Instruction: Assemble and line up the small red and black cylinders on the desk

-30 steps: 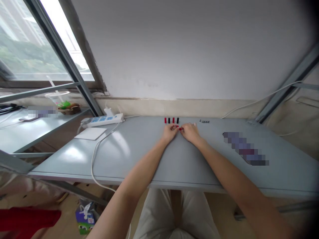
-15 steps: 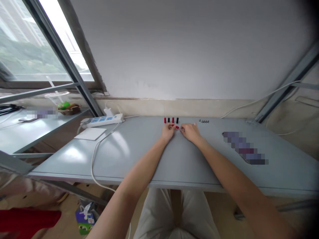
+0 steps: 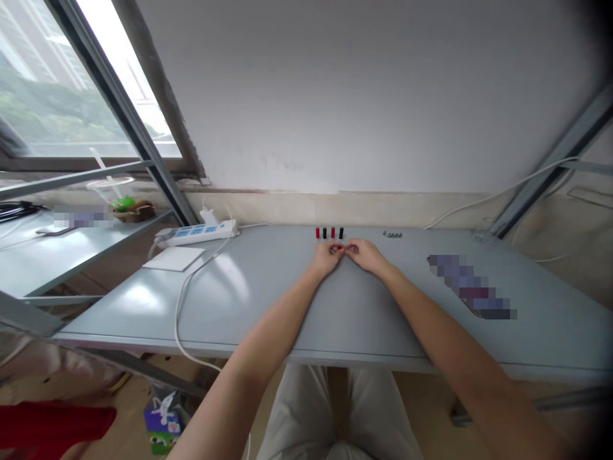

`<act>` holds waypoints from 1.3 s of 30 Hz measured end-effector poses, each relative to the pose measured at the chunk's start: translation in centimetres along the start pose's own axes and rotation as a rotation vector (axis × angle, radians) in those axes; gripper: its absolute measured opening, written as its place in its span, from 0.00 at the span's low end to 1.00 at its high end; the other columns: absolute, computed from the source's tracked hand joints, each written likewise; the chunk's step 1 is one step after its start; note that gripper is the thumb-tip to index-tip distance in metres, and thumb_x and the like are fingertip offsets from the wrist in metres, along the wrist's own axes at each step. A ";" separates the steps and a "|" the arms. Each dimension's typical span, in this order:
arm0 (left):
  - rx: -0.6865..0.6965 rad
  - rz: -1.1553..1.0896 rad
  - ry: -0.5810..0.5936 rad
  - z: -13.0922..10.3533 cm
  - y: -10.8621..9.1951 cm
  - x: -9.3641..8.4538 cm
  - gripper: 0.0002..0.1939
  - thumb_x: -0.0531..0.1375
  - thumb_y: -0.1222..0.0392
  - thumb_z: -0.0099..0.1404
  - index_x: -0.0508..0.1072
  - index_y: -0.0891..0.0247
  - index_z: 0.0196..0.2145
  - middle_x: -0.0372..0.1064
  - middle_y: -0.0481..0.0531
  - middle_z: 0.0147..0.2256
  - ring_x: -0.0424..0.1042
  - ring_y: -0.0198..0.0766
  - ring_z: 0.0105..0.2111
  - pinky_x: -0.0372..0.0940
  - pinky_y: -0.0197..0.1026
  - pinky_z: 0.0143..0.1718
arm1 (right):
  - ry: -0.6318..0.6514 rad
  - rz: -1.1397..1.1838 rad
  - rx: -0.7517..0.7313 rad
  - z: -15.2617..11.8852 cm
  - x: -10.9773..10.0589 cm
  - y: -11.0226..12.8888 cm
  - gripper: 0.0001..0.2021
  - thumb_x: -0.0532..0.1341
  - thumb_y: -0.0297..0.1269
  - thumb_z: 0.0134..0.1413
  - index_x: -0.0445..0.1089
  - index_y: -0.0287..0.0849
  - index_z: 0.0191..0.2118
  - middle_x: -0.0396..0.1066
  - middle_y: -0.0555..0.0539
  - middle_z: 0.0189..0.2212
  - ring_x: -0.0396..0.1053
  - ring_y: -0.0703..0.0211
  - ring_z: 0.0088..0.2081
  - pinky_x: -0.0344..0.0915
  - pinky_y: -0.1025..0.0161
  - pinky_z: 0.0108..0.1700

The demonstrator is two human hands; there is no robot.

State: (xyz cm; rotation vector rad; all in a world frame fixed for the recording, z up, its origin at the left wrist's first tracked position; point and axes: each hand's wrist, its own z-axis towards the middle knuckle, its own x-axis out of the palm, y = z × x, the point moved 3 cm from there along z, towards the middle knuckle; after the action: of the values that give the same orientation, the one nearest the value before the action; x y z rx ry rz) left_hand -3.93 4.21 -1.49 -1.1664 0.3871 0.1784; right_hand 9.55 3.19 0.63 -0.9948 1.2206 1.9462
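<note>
My left hand (image 3: 327, 257) is closed in a pinch on a small red cylinder (image 3: 340, 247), which lies sideways and is mostly covered by fingers. My right hand (image 3: 366, 256) meets it from the other side, thumb and fingertips pressed together at the cylinder's right end. What those right fingertips grip is too small to make out. Just behind the hands, small cylinders stand upright in a row, alternating red (image 3: 317, 233) and black (image 3: 324, 233). Several tiny metal pieces (image 3: 395, 236) lie on the table beyond my right hand.
A phone-like blurred object (image 3: 472, 287) lies on the grey table (image 3: 349, 319) at the right. To the left are a white power strip (image 3: 198, 232), a flat white pad (image 3: 173, 259) and a white cable (image 3: 178, 313) running over the front edge. A wall (image 3: 335, 115) rises behind.
My right hand has moved left so its fingertips meet the red cylinder at my left hand. Less of the cylinder shows now. The standing row and the metal pieces remain in place.
</note>
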 end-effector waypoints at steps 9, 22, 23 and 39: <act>-0.044 -0.064 0.051 -0.1 -0.1 0.1 0.08 0.58 0.62 0.56 0.72 0.66 0.34 0.67 0.50 0.23 0.66 0.34 0.27 0.62 0.39 0.34 | 0.027 0.034 -0.040 0.0 0.5 -0.6 0.10 0.56 0.38 0.52 0.72 0.41 0.30 0.70 0.50 0.25 0.65 0.63 0.28 0.58 0.68 0.32; -0.086 -0.003 0.126 -0.5 -0.2 0.4 0.07 0.53 0.67 0.56 0.71 0.66 0.28 0.68 0.50 0.23 0.65 0.32 0.25 0.61 0.36 0.31 | -0.171 -0.065 0.361 4.6 -1.0 -5.7 0.07 0.60 0.35 0.47 0.74 0.38 0.31 0.74 0.43 0.30 0.70 0.57 0.33 0.60 0.66 0.35; -0.085 0.008 0.128 -0.5 -0.2 0.4 0.07 0.53 0.67 0.56 0.71 0.67 0.29 0.68 0.50 0.24 0.65 0.32 0.25 0.60 0.36 0.31 | -0.170 -0.066 0.364 4.9 -0.8 -6.0 0.07 0.60 0.35 0.47 0.73 0.38 0.31 0.74 0.44 0.30 0.70 0.57 0.33 0.60 0.66 0.35; -0.094 0.041 0.146 -0.7 -0.6 0.4 0.08 0.53 0.66 0.57 0.72 0.67 0.31 0.68 0.50 0.25 0.64 0.31 0.25 0.61 0.35 0.31 | -0.107 -0.116 0.344 6.5 0.2 -7.2 0.07 0.60 0.35 0.47 0.73 0.37 0.29 0.73 0.43 0.29 0.68 0.59 0.31 0.58 0.67 0.31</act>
State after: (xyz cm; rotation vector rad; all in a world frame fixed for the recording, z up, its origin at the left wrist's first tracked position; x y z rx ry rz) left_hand -3.52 3.34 -1.34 -1.2686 0.5363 0.1487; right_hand 13.57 11.91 -0.93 -0.7558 1.3480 1.6091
